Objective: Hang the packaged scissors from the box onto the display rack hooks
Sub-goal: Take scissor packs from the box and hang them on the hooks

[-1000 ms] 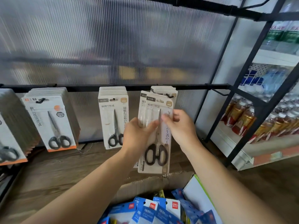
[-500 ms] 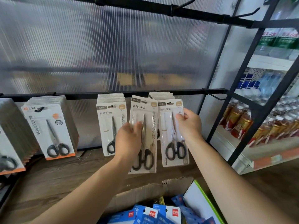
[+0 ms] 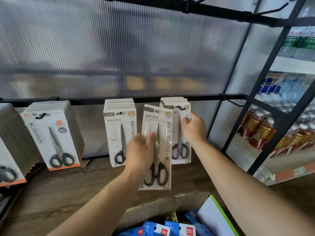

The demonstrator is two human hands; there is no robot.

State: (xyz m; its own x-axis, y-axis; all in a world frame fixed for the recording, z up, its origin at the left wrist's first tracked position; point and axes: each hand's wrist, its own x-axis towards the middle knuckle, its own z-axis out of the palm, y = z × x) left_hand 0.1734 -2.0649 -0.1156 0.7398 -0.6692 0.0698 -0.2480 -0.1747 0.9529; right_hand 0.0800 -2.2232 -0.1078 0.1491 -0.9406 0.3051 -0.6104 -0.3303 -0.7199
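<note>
— Where is the pack that is being hung?
— Just below the black rail [image 3: 85, 100], not on it yet. The left hand [image 3: 139, 154] has its grip clasped round the loose scissors pack [image 3: 162, 126], thumb across the blister. The card is tilted, with its hang hole up toward the rail.
— And the right hand [image 3: 193, 129]?
— Its grip pinches the edge of the front pack [image 3: 180, 155], which hangs on a hook [image 3: 181, 108] under the rail's right part. I'd say it is seating that card so the stack hangs flat.
— Why hold the loose one so high?
— Probably to keep its hole near hook level, ready to thread on.
— The box [image 3: 163, 206]?
— Well below the rail, open, with blue packs [image 3: 158, 230] inside.
</note>
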